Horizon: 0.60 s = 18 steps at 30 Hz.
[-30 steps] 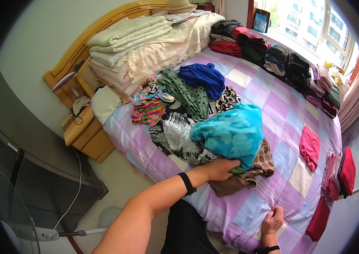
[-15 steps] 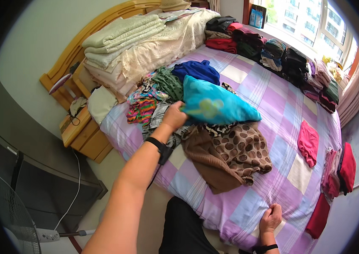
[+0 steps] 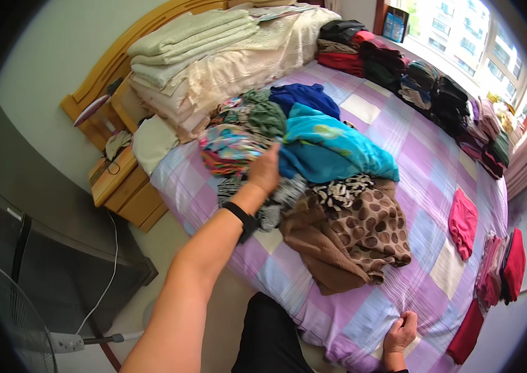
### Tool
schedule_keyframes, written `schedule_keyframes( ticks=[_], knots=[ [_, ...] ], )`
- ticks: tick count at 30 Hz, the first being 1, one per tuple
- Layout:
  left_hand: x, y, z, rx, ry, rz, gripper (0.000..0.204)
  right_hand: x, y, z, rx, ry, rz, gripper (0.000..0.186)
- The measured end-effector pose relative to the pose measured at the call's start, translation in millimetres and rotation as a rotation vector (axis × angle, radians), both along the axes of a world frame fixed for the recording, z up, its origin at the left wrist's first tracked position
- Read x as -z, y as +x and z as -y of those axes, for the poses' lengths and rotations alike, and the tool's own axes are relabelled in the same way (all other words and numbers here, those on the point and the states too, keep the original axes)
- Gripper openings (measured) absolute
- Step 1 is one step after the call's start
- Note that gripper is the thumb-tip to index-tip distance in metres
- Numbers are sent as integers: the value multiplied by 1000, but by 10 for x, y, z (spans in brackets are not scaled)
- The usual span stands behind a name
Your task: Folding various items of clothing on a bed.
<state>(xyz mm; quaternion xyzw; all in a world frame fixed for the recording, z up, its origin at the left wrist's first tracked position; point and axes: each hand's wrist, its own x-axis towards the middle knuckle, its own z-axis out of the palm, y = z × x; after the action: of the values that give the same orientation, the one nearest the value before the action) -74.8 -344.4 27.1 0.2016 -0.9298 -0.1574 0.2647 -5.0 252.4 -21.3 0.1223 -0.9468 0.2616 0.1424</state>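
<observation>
My left hand (image 3: 265,169) is closed in the middle of a loose heap on the bed. It appears to grip the multicoloured garment (image 3: 231,148), which is blurred by motion; the fingertips are partly hidden. Just right of it spreads a turquoise cloth (image 3: 338,146) with a yellow-green print. Beyond lie a royal blue garment (image 3: 306,99) and a dark green one (image 3: 267,118). Below are a black-and-white patterned cloth (image 3: 270,214) and a brown garment (image 3: 357,242) with dark spots. My right hand (image 3: 400,332) rests curled on the near bed edge, with nothing seen in it.
Folded clothes (image 3: 422,84) line the window side of the bed. A pink folded garment (image 3: 462,224) and red piles (image 3: 513,264) lie at the right. Folded quilts (image 3: 192,40) stand by the headboard. A nightstand (image 3: 120,193) and a fan (image 3: 18,317) are at the left.
My left hand has let go of the turquoise cloth, which has dropped flatter onto the heap. The multicoloured garment has shifted and bunched up. My right hand stays on the bed edge.
</observation>
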Motion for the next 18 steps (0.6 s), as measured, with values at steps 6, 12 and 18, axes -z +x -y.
schedule_keyframes(
  ticks=[6, 12, 18],
  knots=[
    [-221, 79, -763, 497, -140, -114, 16, 63, 16, -36, -9, 0, -11, 10],
    [-12, 167, -803, 387, -74, -135, 24, 38, 9, -15, 1, 20, 2, 11],
    [138, 116, -793, 204, 97, -136, 33, 65, 34, -66, 34, 29, -12, 12]
  ],
)
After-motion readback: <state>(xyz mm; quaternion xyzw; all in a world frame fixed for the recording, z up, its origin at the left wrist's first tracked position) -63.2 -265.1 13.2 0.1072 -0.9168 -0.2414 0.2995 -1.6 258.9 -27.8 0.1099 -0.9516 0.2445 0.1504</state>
